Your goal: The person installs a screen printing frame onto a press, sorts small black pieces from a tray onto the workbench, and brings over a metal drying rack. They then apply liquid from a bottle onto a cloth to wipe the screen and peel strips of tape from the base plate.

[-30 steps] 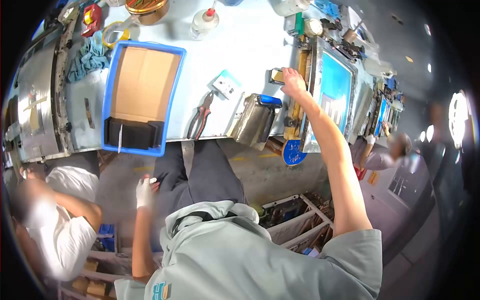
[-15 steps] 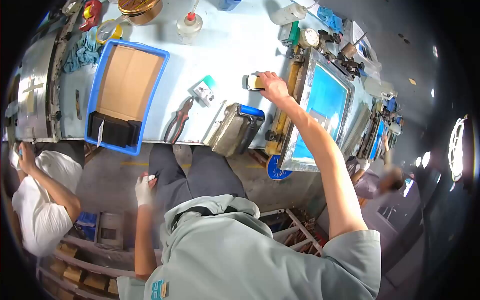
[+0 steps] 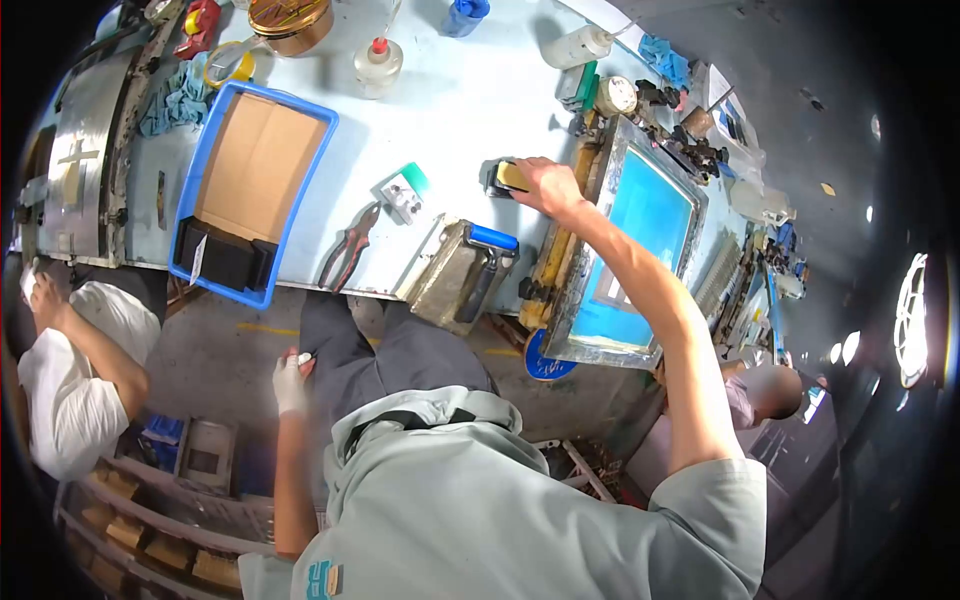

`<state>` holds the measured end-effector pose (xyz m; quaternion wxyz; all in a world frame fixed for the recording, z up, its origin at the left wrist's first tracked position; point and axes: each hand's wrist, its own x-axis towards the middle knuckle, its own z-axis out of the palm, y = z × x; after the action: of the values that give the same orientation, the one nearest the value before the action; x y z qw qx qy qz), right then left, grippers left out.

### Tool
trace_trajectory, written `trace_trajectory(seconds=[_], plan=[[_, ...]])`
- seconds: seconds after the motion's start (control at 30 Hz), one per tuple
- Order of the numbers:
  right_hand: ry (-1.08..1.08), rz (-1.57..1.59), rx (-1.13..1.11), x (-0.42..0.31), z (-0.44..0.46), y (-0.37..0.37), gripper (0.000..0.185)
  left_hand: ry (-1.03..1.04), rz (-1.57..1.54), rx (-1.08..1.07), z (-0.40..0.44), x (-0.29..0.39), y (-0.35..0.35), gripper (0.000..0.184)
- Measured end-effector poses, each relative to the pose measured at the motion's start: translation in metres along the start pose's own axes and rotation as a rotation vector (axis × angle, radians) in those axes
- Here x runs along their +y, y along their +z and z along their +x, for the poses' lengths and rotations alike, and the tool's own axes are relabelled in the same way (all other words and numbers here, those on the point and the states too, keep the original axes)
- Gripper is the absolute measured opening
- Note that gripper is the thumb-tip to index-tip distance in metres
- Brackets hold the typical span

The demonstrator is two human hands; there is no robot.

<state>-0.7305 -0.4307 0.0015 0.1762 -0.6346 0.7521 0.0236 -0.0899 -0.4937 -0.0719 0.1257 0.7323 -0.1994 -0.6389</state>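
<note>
My right hand reaches over the pale worktable and grips a small yellow-and-black block, yellow on top and dark below. Just right of that hand lies a framed screen with a bright blue surface. Down beside my thigh, my left hand wears a white glove and its fingers are curled; a small white and reddish bit shows at the fingertips, too small to name. Between the hands are red-and-black pliers, a green-and-white block and a metal block with a blue-topped roller.
A blue tray holds cardboard and black pieces. Behind it stand a red-capped bottle, a copper-coloured tin and yellow tape. One co-worker in a white shirt is at left; another person is at right.
My view has shifted slightly, so the table items sit a little differently. More of the block's dark side shows in my right hand. My left hand stays by my thigh.
</note>
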Motion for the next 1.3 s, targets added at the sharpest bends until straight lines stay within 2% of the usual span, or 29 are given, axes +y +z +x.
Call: trace_trajectory(seconds=[0.23, 0.33, 0.37, 0.6, 0.8, 0.97, 1.07, 1.1, 1.2, 1.23, 1.3], plan=[[0.076, -0.049, -0.116, 0.015, 0.017, -0.017, 0.048, -0.006, -0.014, 0.046, -0.005, -0.006, -0.001, 0.033], [0.018, -0.021, -0.054, 0.005, 0.012, -0.003, 0.047, 0.016, -0.040, 0.039, -0.005, -0.011, -0.004, 0.032], [0.012, -0.027, -0.041, 0.004, 0.009, 0.003, 0.047, 0.011, -0.026, 0.019, -0.003, -0.013, -0.006, 0.037], [0.050, -0.018, -0.050, -0.003, 0.008, -0.005, 0.047, -0.005, -0.044, 0.020, -0.001, -0.013, -0.004, 0.042], [0.193, -0.074, -0.030, 0.030, 0.041, -0.011, 0.045, -0.017, -0.038, 0.058, -0.001, -0.013, -0.005, 0.037], [0.228, -0.144, -0.057, 0.043, 0.064, 0.004, 0.051, -0.005, -0.001, 0.048, -0.006, -0.010, -0.002, 0.041], [0.231, -0.100, 0.036, 0.040, 0.061, 0.007, 0.052, 0.015, 0.033, 0.040, -0.017, -0.008, -0.003, 0.040], [0.218, -0.098, 0.005, 0.041, 0.060, 0.005, 0.058, 0.021, 0.032, 0.034, -0.016, -0.009, -0.005, 0.040], [0.154, -0.039, 0.260, 0.024, 0.038, 0.004, 0.066, -0.003, 0.027, 0.031, -0.009, -0.009, -0.006, 0.041], [0.202, 0.084, 0.202, 0.010, 0.028, -0.004, 0.069, 0.007, 0.027, 0.023, -0.011, -0.008, -0.005, 0.040], [0.383, 0.502, 0.244, -0.036, -0.003, -0.016, 0.055, 0.031, 0.070, 0.004, -0.019, -0.001, 0.002, 0.038]])
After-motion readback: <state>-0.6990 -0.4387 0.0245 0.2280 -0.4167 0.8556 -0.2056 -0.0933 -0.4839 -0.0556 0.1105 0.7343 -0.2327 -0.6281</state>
